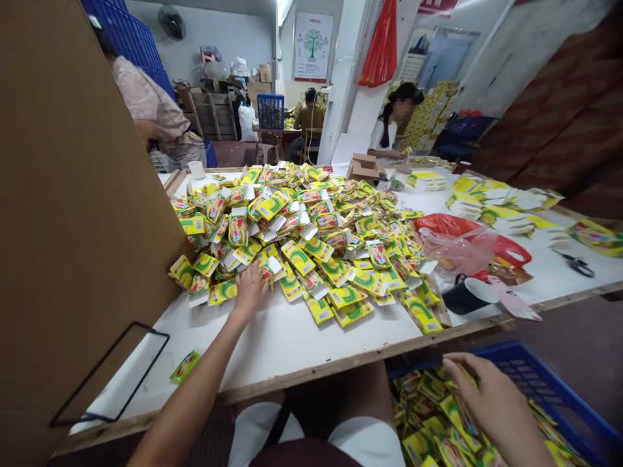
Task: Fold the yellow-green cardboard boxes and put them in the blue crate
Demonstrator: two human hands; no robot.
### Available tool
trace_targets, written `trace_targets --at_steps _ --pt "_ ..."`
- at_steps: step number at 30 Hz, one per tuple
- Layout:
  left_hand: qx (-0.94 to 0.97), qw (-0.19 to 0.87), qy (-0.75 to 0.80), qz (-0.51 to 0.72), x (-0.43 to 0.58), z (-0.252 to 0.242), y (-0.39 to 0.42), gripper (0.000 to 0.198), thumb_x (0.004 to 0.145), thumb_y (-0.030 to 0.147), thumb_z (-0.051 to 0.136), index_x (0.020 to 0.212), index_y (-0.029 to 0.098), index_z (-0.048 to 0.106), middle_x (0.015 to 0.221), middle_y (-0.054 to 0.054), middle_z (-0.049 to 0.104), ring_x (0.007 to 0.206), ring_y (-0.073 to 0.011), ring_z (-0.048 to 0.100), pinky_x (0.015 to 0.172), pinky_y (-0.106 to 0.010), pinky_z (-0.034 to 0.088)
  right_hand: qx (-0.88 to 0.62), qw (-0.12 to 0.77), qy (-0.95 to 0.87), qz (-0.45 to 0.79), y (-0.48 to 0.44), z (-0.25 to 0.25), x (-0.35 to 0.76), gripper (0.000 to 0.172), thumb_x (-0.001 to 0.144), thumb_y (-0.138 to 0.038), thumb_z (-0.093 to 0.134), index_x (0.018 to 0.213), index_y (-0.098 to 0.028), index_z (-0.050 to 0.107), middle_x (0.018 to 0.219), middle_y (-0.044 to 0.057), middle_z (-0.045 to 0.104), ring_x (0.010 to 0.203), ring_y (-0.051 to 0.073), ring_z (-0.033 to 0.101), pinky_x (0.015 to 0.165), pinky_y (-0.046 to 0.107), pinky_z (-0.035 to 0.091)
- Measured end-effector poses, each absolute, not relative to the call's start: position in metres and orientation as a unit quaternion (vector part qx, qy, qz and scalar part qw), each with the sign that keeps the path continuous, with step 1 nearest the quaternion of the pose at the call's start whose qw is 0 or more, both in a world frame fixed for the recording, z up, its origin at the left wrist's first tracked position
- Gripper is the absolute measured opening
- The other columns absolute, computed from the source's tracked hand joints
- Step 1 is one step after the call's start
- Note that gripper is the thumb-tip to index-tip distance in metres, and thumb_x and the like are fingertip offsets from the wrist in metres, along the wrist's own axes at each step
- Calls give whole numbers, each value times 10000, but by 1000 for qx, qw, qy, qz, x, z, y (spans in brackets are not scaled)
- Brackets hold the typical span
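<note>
A big heap of small yellow packets [311,240] covers the white table [287,344]. My left hand [250,288] reaches to the heap's near edge, its fingers closed over a packet there. My right hand [479,392] is low at my right side, over a blue crate [545,389] filled with the same yellow packets, fingers curled on packets at the top of the pile.
A tall brown cardboard sheet [63,214] stands at the left. A red plastic bag [462,240], a dark cup [467,295] and scissors [577,263] lie at the right. A lone packet [185,366] lies near the front edge. Other people sit and stand farther back.
</note>
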State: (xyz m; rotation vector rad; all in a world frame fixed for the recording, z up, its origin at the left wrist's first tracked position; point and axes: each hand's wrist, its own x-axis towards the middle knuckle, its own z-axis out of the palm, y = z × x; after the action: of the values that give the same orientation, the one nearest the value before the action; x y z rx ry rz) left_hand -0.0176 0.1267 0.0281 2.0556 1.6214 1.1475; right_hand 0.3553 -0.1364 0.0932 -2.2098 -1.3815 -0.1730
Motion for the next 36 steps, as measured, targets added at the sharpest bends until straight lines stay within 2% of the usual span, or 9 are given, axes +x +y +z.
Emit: trace_targets --at_steps 6,9,12,16,19,23,26,29,36 --pt "638 362 462 498 20 5 43 670 673 308 695 1218 225 314 1089 -63 477 960 -197 560 835 -348 467 -668 488 -520 213 -84 48 233 204 817 -360 534 955 -213 565 991 98 660 899 234 630 809 369 505" --pt "605 481 425 471 30 -6 3 455 751 303 618 1133 229 383 1015 -28 498 823 -143 597 767 -306 499 -585 533 -515 329 -49 21 185 190 820 -276 540 1000 -229 504 1027 75 635 911 200 630 808 343 518" --pt "590 534 410 446 27 -11 -10 328 810 293 536 1109 237 414 970 -10 526 767 -132 622 718 -292 517 -565 532 -518 359 -34 3 173 184 807 -230 541 984 -233 487 941 45 631 866 179 631 784 315 520" --pt "591 545 402 437 14 -11 -6 354 805 281 538 1142 243 434 944 -4 561 740 -136 641 705 -293 524 -541 498 -565 376 -30 0 177 230 817 -198 512 1044 -235 490 861 18 639 831 170 628 785 303 506" --pt "610 549 400 407 8 -10 -2 268 807 288 538 1062 212 510 938 -26 618 766 -163 649 704 -301 528 -542 461 -596 373 -22 6 178 195 822 -198 498 1005 -225 557 862 20 655 816 172 627 769 299 500" --pt "628 521 398 420 11 -10 -1 186 807 251 529 980 191 559 984 -55 649 941 -203 631 864 -363 491 -552 437 -632 325 -6 12 175 140 816 -204 505 799 -204 643 821 34 676 811 186 623 767 312 488" --pt "604 501 400 474 16 -10 -4 262 816 214 508 1077 200 498 1112 -73 615 1076 -199 579 955 -387 440 -545 483 -607 318 -2 11 171 121 805 -204 532 866 -199 636 837 40 674 824 186 626 757 309 499" --pt "609 482 407 481 18 -7 -8 239 817 207 512 1056 204 504 1098 -70 628 1055 -195 588 943 -384 446 -531 500 -604 321 -8 11 170 165 829 -221 525 964 -204 619 880 46 670 844 184 627 777 316 501" --pt "604 462 435 482 20 3 -7 145 821 307 552 872 183 607 960 -56 672 910 -189 626 829 -323 489 -527 470 -643 295 -17 20 170 165 855 -279 524 874 -202 668 886 58 670 875 194 613 805 317 476"
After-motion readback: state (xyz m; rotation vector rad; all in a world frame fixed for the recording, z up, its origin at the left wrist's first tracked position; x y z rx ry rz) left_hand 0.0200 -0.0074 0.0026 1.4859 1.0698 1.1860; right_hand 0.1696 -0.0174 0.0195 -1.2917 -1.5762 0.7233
